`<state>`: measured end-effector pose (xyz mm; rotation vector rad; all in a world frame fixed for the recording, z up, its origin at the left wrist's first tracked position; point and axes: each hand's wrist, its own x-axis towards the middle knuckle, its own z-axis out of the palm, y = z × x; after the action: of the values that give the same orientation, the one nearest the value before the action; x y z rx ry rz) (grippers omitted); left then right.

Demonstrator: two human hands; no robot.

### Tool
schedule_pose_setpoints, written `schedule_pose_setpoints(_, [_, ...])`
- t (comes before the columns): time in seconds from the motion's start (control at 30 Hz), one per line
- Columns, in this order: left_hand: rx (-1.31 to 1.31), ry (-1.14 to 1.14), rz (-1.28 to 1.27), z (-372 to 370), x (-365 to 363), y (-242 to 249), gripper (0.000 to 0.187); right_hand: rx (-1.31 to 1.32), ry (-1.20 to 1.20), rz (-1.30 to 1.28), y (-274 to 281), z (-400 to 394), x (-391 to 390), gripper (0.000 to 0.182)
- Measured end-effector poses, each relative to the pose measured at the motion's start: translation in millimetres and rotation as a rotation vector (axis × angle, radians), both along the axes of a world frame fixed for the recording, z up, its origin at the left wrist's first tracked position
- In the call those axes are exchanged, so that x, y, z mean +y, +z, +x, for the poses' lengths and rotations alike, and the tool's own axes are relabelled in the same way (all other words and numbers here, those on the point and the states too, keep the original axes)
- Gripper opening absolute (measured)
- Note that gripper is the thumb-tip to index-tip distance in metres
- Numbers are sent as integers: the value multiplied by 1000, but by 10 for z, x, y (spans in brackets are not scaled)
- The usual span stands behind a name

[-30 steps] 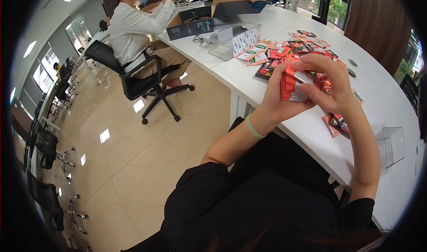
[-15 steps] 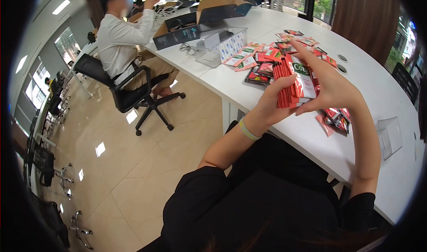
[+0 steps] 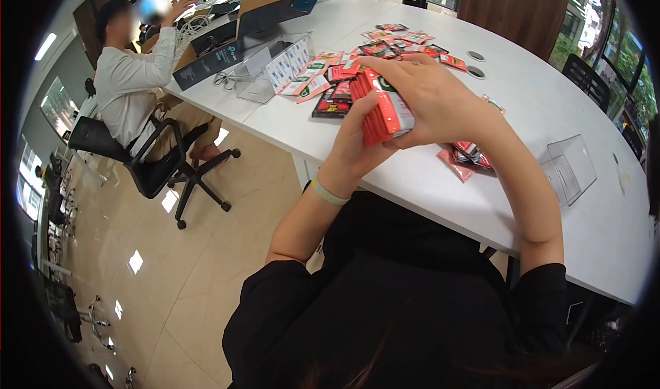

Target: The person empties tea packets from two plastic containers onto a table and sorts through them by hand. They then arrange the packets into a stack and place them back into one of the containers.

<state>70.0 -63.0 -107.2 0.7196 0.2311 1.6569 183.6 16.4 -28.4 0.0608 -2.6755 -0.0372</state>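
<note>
A thick stack of red tea sachets (image 3: 389, 108) is held upright above the near edge of the table. My left hand (image 3: 359, 129) grips it from below and the left, thumb against the sachet edges. My right hand (image 3: 440, 100) wraps over the top and right side, covering part of the front label. Behind the stack lies a loose spread of red, pink and black sachets (image 3: 317, 80). A smaller pile of sachets (image 3: 469, 157) sits under my right forearm.
A clear plastic holder (image 3: 569, 169) lies on the white table (image 3: 509, 207) at the right. Farther left are a patterned display box (image 3: 290, 66) and a dark open carton (image 3: 210, 62). A person in a white shirt (image 3: 130, 69) sits on a black office chair (image 3: 148, 162).
My view has turned right, so things appear shifted left. My right hand has closed over the stack's front, where its label showed openly before. The stack is more tilted.
</note>
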Motion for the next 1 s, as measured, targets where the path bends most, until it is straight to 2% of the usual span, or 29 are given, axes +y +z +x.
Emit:
schedule_pose_setpoints(0.07, [12, 9, -14, 11, -11, 10, 44, 46, -6, 50, -50, -14, 38, 97])
schedule_pose_setpoints(0.13, [96, 115, -111, 34, -33, 58, 46, -44, -78, 42, -40, 16, 22, 99])
schedule_pose_setpoints(0.2, [89, 111, -78, 31, 61, 49, 47, 60, -100, 143, -14, 23, 74, 106])
schedule_pose_setpoints(0.27, [97, 58, -25, -13, 127, -43, 49, -4, -162, 98, 151, 197, 82, 108])
schedule_pose_setpoints(0.33, [38, 58, -83, 20, 126, -13, 48, -124, -233, 79, 335, 487, 123, 106])
schedule_pose_setpoints(0.4, [67, -123, -148, 22, 111, -11, 55, -262, -323, -119, 519, 848, 153, 107])
schedule_pose_setpoints(0.47, [73, -175, -163, 41, 81, -14, 56, -252, -412, -6, 515, 1336, 187, 111])
schedule_pose_setpoints(0.53, [137, -279, -218, 159, 4, 42, 56, -316, -562, -87, 482, 1795, 136, 114])
schedule_pose_setpoints(0.57, [173, -329, -227, 187, 43, -1, 54, -405, -688, -60, 467, 1973, 71, 112])
schedule_pose_setpoints(0.6, [97, -419, -300, 232, 153, -101, 50, -491, -817, -30, 419, 2148, 16, 109])
schedule_pose_setpoints(0.67, [59, -339, -463, 486, 136, 82, 39, -548, -906, -23, 184, 2523, 53, 107])
schedule_pose_setpoints(0.73, [117, -419, -377, 576, 377, 2, 27, -608, -885, -68, -13, 2802, 80, 94])
schedule_pose_setpoints(0.8, [213, -410, -375, 630, 461, 134, 26, -411, -766, -230, -149, 2894, 35, 66])
schedule_pose_setpoints(0.83, [186, -363, -427, 683, 589, 111, 25, -392, -724, -231, -180, 2824, 10, 66])
schedule_pose_setpoints(0.9, [144, -318, -451, 725, 735, 92, 25, -305, -966, -316, -189, 2658, -83, 41])
schedule_pose_setpoints(0.93, [130, -321, -425, 714, 752, 106, 25, -288, -938, -323, -174, 2581, -96, 41])
schedule_pose_setpoints(1.0, [67, -355, -350, 664, 803, 96, 24, -345, -801, -182, -143, 2420, -113, 26])
